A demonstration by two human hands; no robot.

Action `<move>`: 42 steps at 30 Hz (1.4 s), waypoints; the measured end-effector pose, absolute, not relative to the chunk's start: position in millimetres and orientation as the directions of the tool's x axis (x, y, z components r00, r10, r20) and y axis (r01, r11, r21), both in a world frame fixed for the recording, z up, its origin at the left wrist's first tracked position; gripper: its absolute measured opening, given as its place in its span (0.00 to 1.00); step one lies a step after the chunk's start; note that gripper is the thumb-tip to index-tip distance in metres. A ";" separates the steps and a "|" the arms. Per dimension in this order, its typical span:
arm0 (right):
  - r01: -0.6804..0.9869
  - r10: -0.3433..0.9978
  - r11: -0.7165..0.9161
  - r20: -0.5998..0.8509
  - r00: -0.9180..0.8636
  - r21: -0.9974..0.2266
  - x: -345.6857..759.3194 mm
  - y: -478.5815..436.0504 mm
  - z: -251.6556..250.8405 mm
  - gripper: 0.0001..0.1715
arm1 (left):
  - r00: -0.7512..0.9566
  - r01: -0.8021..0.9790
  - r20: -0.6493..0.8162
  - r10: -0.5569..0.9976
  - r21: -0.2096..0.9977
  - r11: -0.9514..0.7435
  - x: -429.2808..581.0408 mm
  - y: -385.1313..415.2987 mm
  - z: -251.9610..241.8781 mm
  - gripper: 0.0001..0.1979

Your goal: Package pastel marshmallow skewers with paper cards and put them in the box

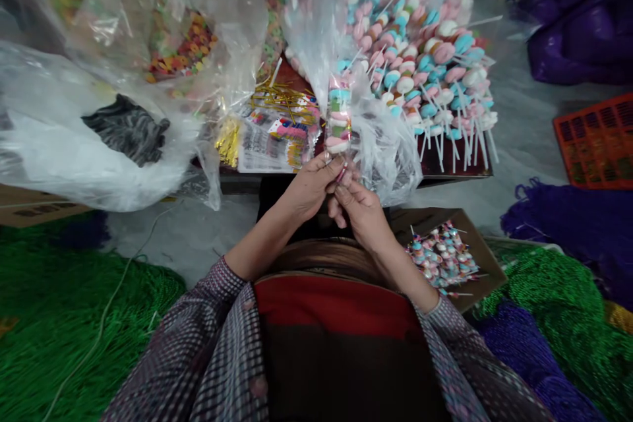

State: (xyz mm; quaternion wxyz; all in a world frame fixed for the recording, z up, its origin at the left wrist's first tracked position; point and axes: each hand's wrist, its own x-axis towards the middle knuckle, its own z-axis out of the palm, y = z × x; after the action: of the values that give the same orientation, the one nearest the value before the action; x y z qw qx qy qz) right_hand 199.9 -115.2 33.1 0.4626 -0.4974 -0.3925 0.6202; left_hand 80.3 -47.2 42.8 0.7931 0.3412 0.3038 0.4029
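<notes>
Between my hands a marshmallow skewer (339, 112) in a clear printed wrapper points away from me, its stick end toward my body. My left hand (311, 188) is closed around the wrapper's lower end. Close against it, my right hand (359, 208) pinches at the same lower end; the fingers overlap there, so the exact grip is partly hidden. Just left of the hands lie printed clear wrappers (277, 148) in a flat stack, with gold twist ties (284, 99) on top and a gold bundle of ties (228, 142) beside them.
Unwrapped marshmallow skewers (435, 66) are heaped at the table's right. Bags of gummy rings (182, 43) and a white plastic bag (54, 138) cover the left. A cardboard box (487, 270) of wrapped skewers stands low right. An orange crate (596, 138) and green strands (59, 330) lie around.
</notes>
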 end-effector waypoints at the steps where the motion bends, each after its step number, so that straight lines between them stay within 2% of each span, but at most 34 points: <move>1: -0.095 0.961 -0.264 -0.254 -0.105 -0.960 208.4 -114.4 35.5 0.28 | 0.479 -0.447 -0.178 0.860 0.793 0.413 76.6 -45.0 44.1 0.21; 2: -0.014 0.963 -0.250 -0.248 -0.107 -0.968 217.5 -113.0 38.6 0.27 | 0.470 -0.464 -0.146 0.871 0.798 0.384 72.9 -43.5 45.2 0.21; 4: 0.056 0.982 -0.187 -0.186 0.023 -0.981 233.9 -108.3 46.5 0.23 | 0.493 -0.476 -0.104 0.864 0.799 0.368 67.3 -43.8 47.4 0.21; 6: 0.014 0.981 -0.098 -0.094 0.172 -0.995 243.2 -101.1 54.7 0.21 | 0.592 -0.439 -0.119 0.797 0.782 0.443 67.2 -50.0 49.3 0.21; 7: -0.024 0.979 -0.064 -0.067 0.192 -0.998 244.4 -97.0 58.3 0.23 | 0.655 -0.409 -0.138 0.743 0.761 0.503 69.4 -55.0 50.0 0.21; 10: -0.138 0.994 -0.069 -0.079 0.073 -0.988 237.0 -87.3 65.6 0.35 | 0.793 -0.321 -0.187 0.580 0.681 0.659 81.0 -71.4 50.4 0.22; 12: -0.184 0.993 -0.111 -0.115 0.011 -0.977 229.2 -85.1 67.6 0.36 | 0.814 -0.290 -0.195 0.547 0.679 0.675 87.2 -78.5 48.9 0.24; 16: -0.214 0.993 -0.090 -0.103 0.052 -0.973 220.9 -87.6 68.3 0.29 | 0.760 -0.238 -0.152 0.632 0.840 0.488 88.1 -78.8 43.7 0.23; 19: -0.224 0.994 -0.063 -0.082 0.076 -0.972 217.8 -87.4 66.5 0.25 | 0.622 -0.026 -0.139 0.771 0.980 0.198 86.8 -74.2 40.1 0.14; 21: -0.232 0.994 -0.037 -0.061 0.095 -0.972 214.3 -85.4 63.8 0.22 | 0.518 0.145 -0.107 0.849 0.989 0.036 87.4 -72.0 37.7 0.10; 23: -0.209 0.991 -0.007 -0.035 0.130 -0.978 210.7 -83.6 60.9 0.20 | 0.454 0.225 -0.083 0.887 0.974 -0.023 86.7 -70.8 35.6 0.07; 25: -0.164 0.990 0.000 -0.024 0.142 -0.987 209.6 -83.1 60.5 0.20 | 0.459 0.164 -0.100 0.883 0.986 0.027 82.3 -70.8 34.7 0.08; 27: -0.152 0.996 -0.027 -0.040 0.083 -0.988 213.0 -83.7 64.4 0.25 | 0.588 -0.035 -0.152 0.795 0.977 0.213 74.2 -72.0 35.8 0.14; 30: -0.213 0.988 -0.110 -0.084 -0.127 -0.971 222.9 -83.5 75.5 0.35 | 0.853 -0.244 -0.112 0.510 0.778 0.579 62.5 -75.0 39.9 0.24; 32: -0.230 0.972 -0.145 -0.095 -0.213 -0.962 226.6 -80.6 80.9 0.33 | 0.917 -0.255 -0.055 0.396 0.681 0.686 60.0 -76.1 41.7 0.27; 33: -0.222 0.973 -0.142 -0.095 -0.212 -0.965 226.2 -78.2 81.8 0.30 | 0.912 -0.263 -0.058 0.405 0.676 0.689 60.7 -75.9 41.7 0.27; 35: -0.181 0.989 -0.103 -0.081 -0.125 -0.978 220.6 -72.1 79.2 0.23 | 0.834 -0.273 -0.125 0.537 0.753 0.599 64.2 -73.2 39.8 0.26; 37: -0.120 0.999 -0.031 -0.033 0.021 -0.992 210.4 -65.9 73.0 0.17 | 0.631 -0.181 -0.185 0.754 0.909 0.374 67.6 -67.6 35.7 0.20; 38: -0.085 0.996 0.007 0.000 0.090 -0.996 204.4 -63.2 69.9 0.16 | 0.503 -0.087 -0.169 0.848 0.966 0.243 68.1 -64.2 33.1 0.16; 40: -0.022 0.982 0.064 0.059 0.178 -0.998 193.0 -58.3 66.1 0.14 | 0.290 0.113 -0.069 0.955 0.993 0.038 65.2 -57.2 27.2 0.11; 42: 0.026 0.984 0.076 0.079 0.161 -0.997 184.1 -51.6 67.3 0.15 | 0.177 0.191 0.012 0.984 0.981 -0.046 56.1 -50.6 21.1 0.10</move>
State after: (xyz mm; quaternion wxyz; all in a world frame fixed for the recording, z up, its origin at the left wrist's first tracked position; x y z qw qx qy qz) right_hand 184.1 -51.6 67.3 0.5531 -0.5238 -0.4817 0.4331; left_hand 56.1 -50.6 21.1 0.4836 0.5956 0.4931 0.4102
